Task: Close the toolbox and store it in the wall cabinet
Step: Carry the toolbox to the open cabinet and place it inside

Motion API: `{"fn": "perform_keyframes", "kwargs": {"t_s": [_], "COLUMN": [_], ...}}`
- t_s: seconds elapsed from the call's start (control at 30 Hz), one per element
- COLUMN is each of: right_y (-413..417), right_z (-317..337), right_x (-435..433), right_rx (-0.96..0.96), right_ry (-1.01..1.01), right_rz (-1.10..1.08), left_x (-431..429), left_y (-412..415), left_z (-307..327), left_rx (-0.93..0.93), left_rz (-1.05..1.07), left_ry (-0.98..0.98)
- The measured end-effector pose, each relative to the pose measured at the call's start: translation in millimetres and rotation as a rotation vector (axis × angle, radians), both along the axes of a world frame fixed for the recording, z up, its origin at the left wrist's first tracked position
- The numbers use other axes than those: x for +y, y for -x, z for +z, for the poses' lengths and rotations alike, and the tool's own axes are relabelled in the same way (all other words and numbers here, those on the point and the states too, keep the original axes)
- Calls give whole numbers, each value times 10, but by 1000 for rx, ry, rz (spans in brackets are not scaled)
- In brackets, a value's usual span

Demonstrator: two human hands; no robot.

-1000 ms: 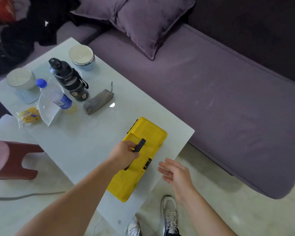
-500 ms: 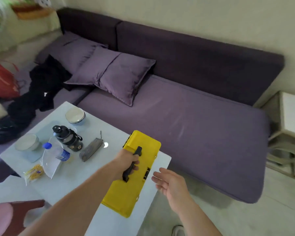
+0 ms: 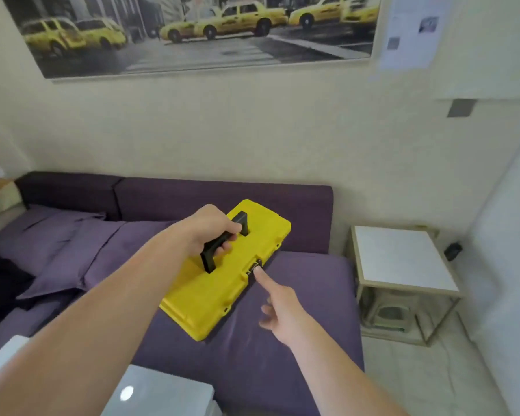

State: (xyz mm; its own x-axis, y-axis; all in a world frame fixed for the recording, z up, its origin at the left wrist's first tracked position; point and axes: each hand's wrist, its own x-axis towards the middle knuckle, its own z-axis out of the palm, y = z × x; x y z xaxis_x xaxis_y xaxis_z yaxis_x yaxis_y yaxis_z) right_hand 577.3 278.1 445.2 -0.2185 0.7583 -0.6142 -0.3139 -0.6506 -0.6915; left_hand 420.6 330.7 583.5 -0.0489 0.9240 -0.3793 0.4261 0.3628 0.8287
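The yellow toolbox [image 3: 222,289] hangs in the air above the purple sofa, lid closed, carried by its black handle. My left hand [image 3: 210,228] is wrapped around that handle. My right hand [image 3: 278,307] reaches in from the lower right with the index finger stretched out, its tip touching the black latch [image 3: 255,267] on the toolbox's front edge. The other fingers are loosely curled and hold nothing. A white panel [image 3: 490,46] at the upper right may be the wall cabinet, mostly out of frame.
The purple sofa [image 3: 282,340] with cushions fills the middle. A white side table [image 3: 403,259] stands to its right, with a stool beneath. The white coffee table corner [image 3: 159,394] is at the bottom. A large taxi picture [image 3: 192,31] hangs on the wall.
My left hand has lifted the toolbox off the coffee table and raised it over the sofa. The view has tilted up to the wall. My right index finger now touches the latch.
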Motion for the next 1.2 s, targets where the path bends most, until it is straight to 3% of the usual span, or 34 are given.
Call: {"fn": "perform_keyframes", "kwargs": {"t_s": [0.27, 0.5, 0.77, 1.2], "right_y": [-1754, -3044, -4441, -6387], "right_z": [773, 1410, 1948, 1996], "right_x": [890, 1413, 1881, 2393], "right_rx": [369, 294, 203, 220], "right_ry": [-242, -343, -414, -450], "right_rz": [-201, -474, -704, -734], "left_x": [1060, 1820, 2361, 2769], "left_y": [-2014, -3548, -5160, -7141], "left_z": [958, 1549, 2127, 2230], "left_rx": [-2, 132, 133, 158], "left_rz": [-328, -622, -744, -754], "left_ry": [-167, -378, -539, -573]}}
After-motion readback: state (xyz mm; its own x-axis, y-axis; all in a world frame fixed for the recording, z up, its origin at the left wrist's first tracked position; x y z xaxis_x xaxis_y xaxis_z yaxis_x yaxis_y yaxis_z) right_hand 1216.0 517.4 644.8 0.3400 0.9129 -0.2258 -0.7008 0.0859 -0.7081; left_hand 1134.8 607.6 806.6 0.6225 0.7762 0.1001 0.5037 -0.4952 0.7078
